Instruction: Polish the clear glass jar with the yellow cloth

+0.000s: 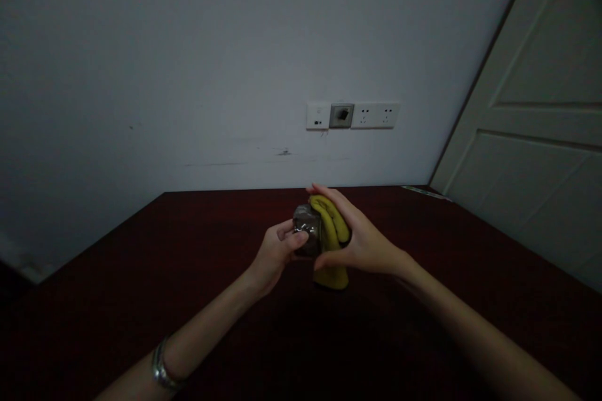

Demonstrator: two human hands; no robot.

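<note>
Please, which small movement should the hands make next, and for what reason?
Probably the right hand should gently wipe the yellow cloth along the shiny see-through object, because the cloth appears to lie against its side while the left hand holds it.

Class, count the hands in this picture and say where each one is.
2. The left hand holds a shiny, dark see-through object near the middle; the right hand, just right of it, holds a yellow cloth.
</note>
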